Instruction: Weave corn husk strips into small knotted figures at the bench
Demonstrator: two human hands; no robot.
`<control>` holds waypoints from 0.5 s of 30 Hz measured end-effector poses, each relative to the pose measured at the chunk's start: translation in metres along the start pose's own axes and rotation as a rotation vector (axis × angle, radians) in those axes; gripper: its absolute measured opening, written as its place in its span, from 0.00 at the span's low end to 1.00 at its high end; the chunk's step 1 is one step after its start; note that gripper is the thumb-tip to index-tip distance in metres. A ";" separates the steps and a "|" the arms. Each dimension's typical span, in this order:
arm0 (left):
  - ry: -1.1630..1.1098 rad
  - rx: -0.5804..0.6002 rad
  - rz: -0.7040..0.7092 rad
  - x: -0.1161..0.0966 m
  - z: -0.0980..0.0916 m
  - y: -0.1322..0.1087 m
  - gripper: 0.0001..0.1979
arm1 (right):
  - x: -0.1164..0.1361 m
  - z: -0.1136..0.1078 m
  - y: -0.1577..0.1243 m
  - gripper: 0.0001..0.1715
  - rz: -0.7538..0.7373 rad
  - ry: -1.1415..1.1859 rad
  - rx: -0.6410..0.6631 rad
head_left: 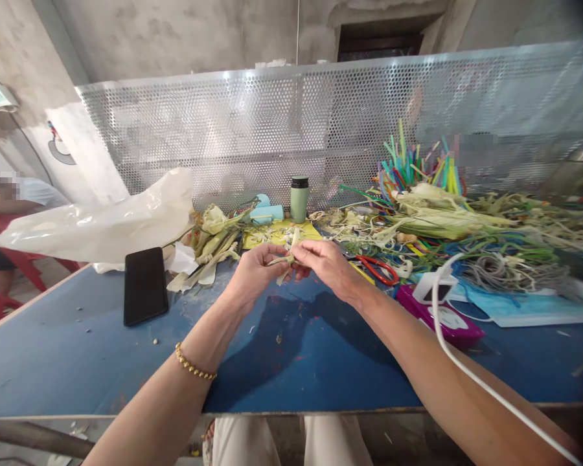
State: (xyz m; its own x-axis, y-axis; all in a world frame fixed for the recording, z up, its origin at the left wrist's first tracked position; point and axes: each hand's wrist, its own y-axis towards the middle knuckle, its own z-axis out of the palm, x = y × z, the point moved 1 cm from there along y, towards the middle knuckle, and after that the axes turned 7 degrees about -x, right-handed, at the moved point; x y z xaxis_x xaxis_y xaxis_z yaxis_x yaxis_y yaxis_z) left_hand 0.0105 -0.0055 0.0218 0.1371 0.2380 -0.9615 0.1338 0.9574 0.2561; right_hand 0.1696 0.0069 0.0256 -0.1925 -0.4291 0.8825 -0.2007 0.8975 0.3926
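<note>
Both hands meet above the blue table, a little beyond its middle. My left hand and my right hand each pinch the same small strip of pale corn husk, which sticks out between the fingertips. A gold bead bracelet circles my left wrist. Just behind the hands lie a yellow sheet with husk scraps and red-handled scissors.
A black phone lies to the left, near a white plastic bag and a pile of husks. A green bottle stands by the perforated metal screen. Coloured straws, husks, a purple box and a white cable crowd the right. A person sits far left.
</note>
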 end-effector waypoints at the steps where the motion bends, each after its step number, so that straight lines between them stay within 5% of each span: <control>1: 0.015 -0.004 0.003 0.000 0.000 0.000 0.14 | 0.001 0.000 0.000 0.20 -0.006 -0.020 0.011; 15: -0.147 0.031 -0.077 -0.005 0.000 -0.001 0.15 | 0.001 -0.001 -0.001 0.10 -0.026 -0.076 0.009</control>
State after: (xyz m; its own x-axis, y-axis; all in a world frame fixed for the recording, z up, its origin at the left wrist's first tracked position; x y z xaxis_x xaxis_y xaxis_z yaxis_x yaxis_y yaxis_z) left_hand 0.0099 -0.0080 0.0260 0.2671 0.1354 -0.9541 0.1797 0.9657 0.1873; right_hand 0.1709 0.0055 0.0267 -0.2592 -0.4587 0.8500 -0.2148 0.8854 0.4123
